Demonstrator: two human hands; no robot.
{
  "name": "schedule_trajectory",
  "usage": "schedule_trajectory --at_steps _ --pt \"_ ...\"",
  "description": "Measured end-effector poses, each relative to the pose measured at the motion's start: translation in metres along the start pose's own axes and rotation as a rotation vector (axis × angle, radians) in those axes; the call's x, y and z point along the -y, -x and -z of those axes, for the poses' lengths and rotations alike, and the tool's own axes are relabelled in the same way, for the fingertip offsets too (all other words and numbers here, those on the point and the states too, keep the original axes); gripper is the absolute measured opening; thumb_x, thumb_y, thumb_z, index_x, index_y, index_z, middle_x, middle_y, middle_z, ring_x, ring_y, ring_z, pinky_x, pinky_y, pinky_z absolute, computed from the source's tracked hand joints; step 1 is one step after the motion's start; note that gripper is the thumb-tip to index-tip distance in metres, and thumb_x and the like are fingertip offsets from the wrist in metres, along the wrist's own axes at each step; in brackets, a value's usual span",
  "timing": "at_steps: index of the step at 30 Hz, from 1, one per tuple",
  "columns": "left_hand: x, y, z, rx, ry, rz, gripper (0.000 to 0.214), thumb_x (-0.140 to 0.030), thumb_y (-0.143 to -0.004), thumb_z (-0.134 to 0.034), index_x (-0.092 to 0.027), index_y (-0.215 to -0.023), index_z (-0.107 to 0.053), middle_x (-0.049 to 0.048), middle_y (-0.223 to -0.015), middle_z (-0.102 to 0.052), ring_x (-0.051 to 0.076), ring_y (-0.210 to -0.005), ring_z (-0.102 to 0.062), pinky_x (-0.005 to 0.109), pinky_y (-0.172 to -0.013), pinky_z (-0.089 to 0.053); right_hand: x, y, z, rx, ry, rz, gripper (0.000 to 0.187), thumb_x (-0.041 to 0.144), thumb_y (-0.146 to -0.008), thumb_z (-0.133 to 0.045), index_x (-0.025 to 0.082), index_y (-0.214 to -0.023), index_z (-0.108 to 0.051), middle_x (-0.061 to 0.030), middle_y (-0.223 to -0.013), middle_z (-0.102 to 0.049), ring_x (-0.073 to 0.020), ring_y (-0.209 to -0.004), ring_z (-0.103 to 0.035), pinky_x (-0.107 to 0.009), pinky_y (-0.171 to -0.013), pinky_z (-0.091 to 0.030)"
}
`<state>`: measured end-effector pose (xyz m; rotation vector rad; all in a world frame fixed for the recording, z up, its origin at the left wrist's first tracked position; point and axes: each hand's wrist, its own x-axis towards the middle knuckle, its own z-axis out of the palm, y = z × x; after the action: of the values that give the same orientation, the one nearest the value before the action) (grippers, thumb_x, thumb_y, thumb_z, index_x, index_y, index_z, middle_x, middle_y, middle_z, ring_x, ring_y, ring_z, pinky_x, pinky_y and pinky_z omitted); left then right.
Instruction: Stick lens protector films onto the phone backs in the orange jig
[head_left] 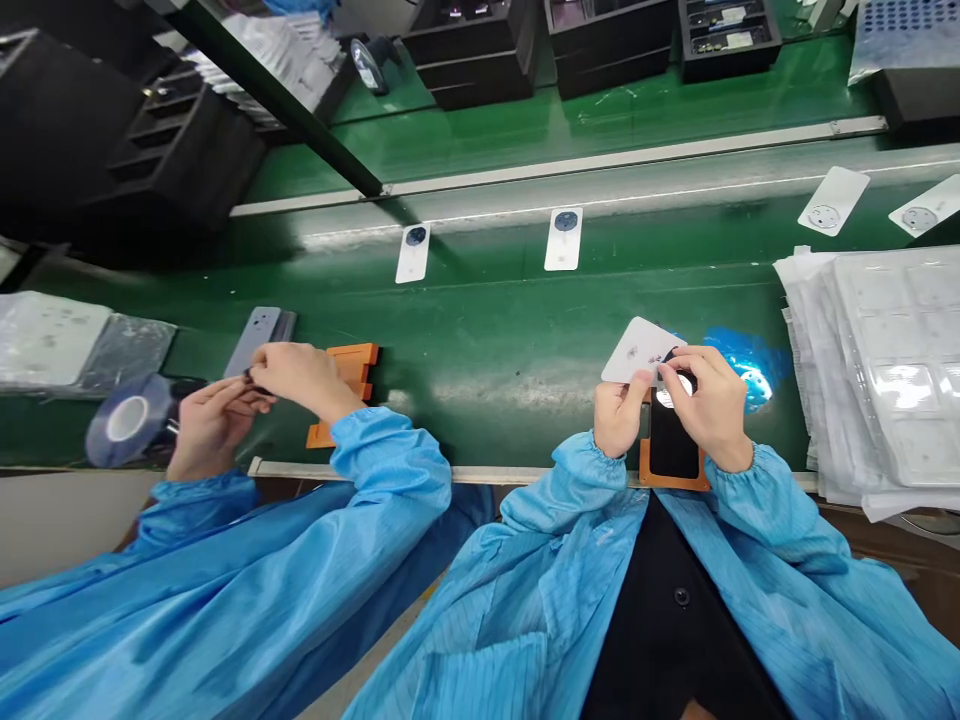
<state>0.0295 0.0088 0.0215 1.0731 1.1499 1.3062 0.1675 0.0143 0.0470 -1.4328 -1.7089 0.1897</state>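
My left hand pinches a white card with rounded corners by its lower edge, tilted above the bench. The fingers of my right hand are closed at the card's right edge on a small dark piece, partly hidden by the fingertips. Under both hands lies a black phone-shaped panel with a bright round spot near its top. It sits in an orange fixture at the bench's front edge. A crumpled shiny blue film lies just beyond my right hand.
White cards with round dark patches lie along the green conveyor. Clear plastic trays are stacked at right. At left a co-worker's hands work near another orange fixture and a tape roll. Black bins stand behind.
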Motion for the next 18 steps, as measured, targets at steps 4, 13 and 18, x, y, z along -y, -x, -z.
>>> schedule_trajectory --at_steps 4,13,18 --pt "-0.001 0.002 -0.002 0.015 -0.036 -0.019 0.057 -0.065 -0.094 -0.063 -0.015 -0.114 -0.081 0.012 -0.116 -0.079 0.031 -0.119 -0.072 0.04 -0.107 -0.057 -0.002 -0.001 0.002 -0.006 -0.029 -0.056 0.014 0.027 -0.097 -0.062 0.023 -0.088 -0.071 -0.0075 -0.099 -0.075 -0.0225 -0.092 -0.072 -0.037 -0.079 -0.06" --pt "0.003 0.007 -0.008 0.064 -0.112 -0.075 0.05 -0.057 -0.103 -0.053 -0.02 -0.131 -0.073 0.0086 -0.129 -0.075 0.028 -0.13 -0.066 0.039 -0.114 -0.052 -0.004 -0.003 0.001 -0.012 -0.052 -0.068 0.015 0.022 -0.096 -0.057 0.023 -0.089 -0.071 -0.0079 -0.1 -0.075 -0.0219 -0.093 -0.072 -0.037 -0.083 -0.061" --pt "-0.009 0.009 -0.01 0.116 -0.192 -0.179 0.053 -0.056 -0.105 -0.048 -0.02 -0.139 -0.067 0.0091 -0.138 -0.07 0.025 -0.128 -0.068 0.034 -0.113 -0.053 -0.004 -0.006 0.0 -0.014 -0.052 -0.076 0.013 0.024 -0.095 -0.059 0.023 -0.086 -0.068 -0.0067 -0.094 -0.074 -0.0205 -0.087 -0.07 -0.035 -0.079 -0.06"
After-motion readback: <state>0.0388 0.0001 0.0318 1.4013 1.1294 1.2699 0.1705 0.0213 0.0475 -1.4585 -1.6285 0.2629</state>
